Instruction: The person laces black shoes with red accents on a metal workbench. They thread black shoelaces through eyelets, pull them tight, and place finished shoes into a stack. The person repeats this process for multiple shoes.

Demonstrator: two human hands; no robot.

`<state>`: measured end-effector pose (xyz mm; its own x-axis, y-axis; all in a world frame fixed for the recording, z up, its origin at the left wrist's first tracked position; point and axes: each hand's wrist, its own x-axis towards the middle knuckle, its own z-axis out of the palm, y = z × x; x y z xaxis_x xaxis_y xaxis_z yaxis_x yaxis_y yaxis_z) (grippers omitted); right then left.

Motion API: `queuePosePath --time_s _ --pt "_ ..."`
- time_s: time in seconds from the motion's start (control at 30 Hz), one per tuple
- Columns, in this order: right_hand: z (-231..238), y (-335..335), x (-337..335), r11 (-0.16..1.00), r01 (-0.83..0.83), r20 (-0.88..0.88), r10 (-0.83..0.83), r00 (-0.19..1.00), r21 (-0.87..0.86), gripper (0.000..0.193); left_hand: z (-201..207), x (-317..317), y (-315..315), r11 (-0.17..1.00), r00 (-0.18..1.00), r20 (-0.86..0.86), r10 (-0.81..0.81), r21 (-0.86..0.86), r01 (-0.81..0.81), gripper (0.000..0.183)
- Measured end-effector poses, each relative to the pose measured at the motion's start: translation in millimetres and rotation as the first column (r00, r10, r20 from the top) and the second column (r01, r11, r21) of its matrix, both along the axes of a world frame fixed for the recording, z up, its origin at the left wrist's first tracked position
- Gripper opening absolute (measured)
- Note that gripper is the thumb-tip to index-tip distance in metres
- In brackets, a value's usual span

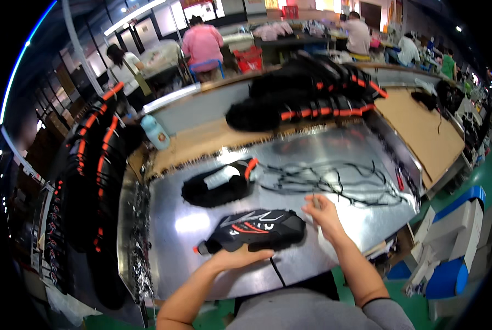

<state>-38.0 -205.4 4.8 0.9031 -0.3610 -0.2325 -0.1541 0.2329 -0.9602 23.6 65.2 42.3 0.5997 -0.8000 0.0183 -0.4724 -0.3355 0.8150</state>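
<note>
A black shoe upper (262, 228) with grey and orange markings lies sideways on the metal tabletop in front of me. My left hand (243, 257) grips its near side, the thumb stretched along the lower edge. To its right, my right hand (323, 214) is raised with the fingers pinched around a small thing too blurred to name. Beyond sits a second shoe upper (218, 184), showing black fur, a pale inner piece and an orange tab. Several black laces (334, 184) are spread loosely past my right hand. One dark cord (277, 270) runs from under the held upper toward the near edge.
Stacked fur-lined uppers stand in rows at the left (100, 181) and along the back (312, 93). A light blue bottle (155, 132) is at the back left corner. A red-handled tool (400, 180) lies by the right edge. Other people sit working farther off.
</note>
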Motion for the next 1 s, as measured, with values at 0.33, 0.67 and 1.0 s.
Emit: queuePosePath --time_s 0.33,0.67,1.0 --pt "-27 33 -10 0.994 -0.095 0.076 0.098 0.992 -0.047 0.034 12 -1 -6 0.875 0.992 0.125 0.018 0.479 -0.076 0.026" --pt "-8 52 -41 0.872 -0.282 0.013 0.314 0.949 -0.399 0.033 15 -20 -10 0.962 0.603 0.797 0.031 0.140 -0.234 0.015" --pt "-34 2 -153 0.359 -0.807 -0.297 0.796 0.527 -0.470 0.026 115 23 7 0.861 0.343 0.874 0.344 -0.148 -0.486 0.018"
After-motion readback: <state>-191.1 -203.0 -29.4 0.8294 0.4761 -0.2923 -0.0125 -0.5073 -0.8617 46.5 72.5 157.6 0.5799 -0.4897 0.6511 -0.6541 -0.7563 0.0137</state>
